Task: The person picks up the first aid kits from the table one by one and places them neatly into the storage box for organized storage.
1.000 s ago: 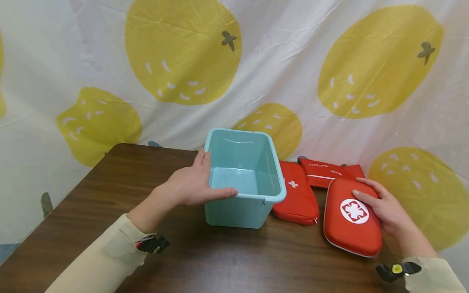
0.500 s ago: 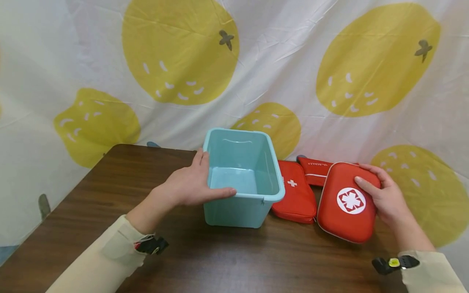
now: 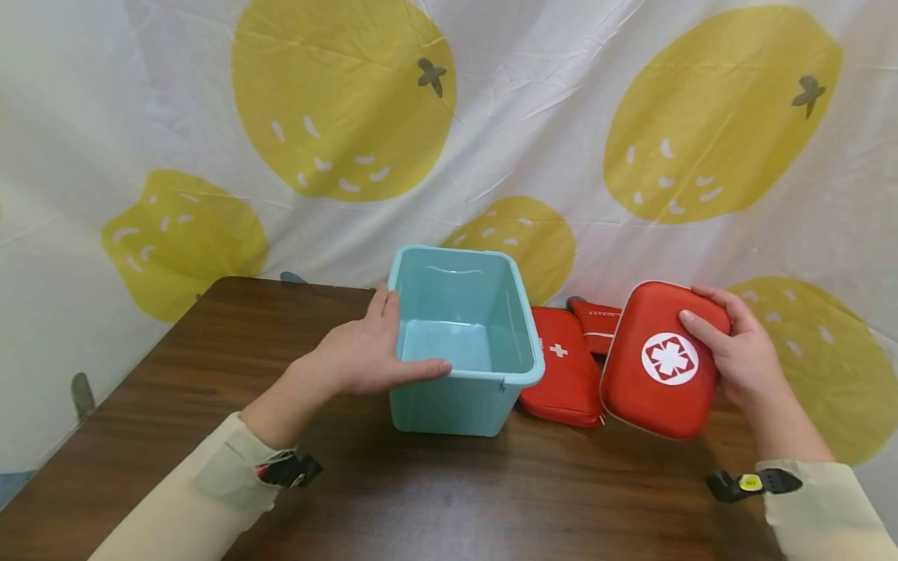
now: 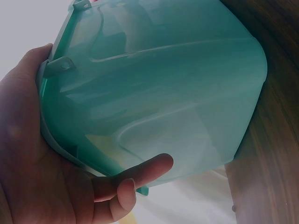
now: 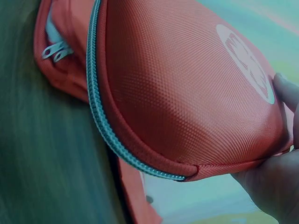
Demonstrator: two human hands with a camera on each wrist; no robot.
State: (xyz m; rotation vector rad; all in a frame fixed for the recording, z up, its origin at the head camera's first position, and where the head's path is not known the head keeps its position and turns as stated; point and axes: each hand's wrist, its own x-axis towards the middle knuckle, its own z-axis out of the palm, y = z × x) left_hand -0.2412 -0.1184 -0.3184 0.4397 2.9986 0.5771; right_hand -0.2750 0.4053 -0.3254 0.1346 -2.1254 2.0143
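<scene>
A light blue plastic bin (image 3: 449,405) stands on the table, and nothing shows inside it. My left hand (image 3: 368,351) rests at its near left corner, thumb along the front rim and fingers fairly straight along the left side. The left wrist view shows those fingers (image 4: 147,172) against the outer wall. My right hand (image 3: 751,351) holds a hard red first-aid case (image 3: 666,413) by its upper right side, thumb on the front, other fingers mostly hidden behind. The case is tilted up above the table, its white cross emblem facing me; its zipper (image 5: 105,126) shows in the right wrist view.
A flat red first-aid pouch (image 3: 561,382) lies against the bin's right side. Behind it, a second red pouch (image 3: 596,323) is partly covered by the held case. The dark wooden table (image 3: 421,499) meets a lemon-print curtain (image 3: 519,117) at its back edge.
My right hand has raised the red first-aid case up and slightly left, so it now covers more of the rear pouch. The left hand and bin have stayed in place.
</scene>
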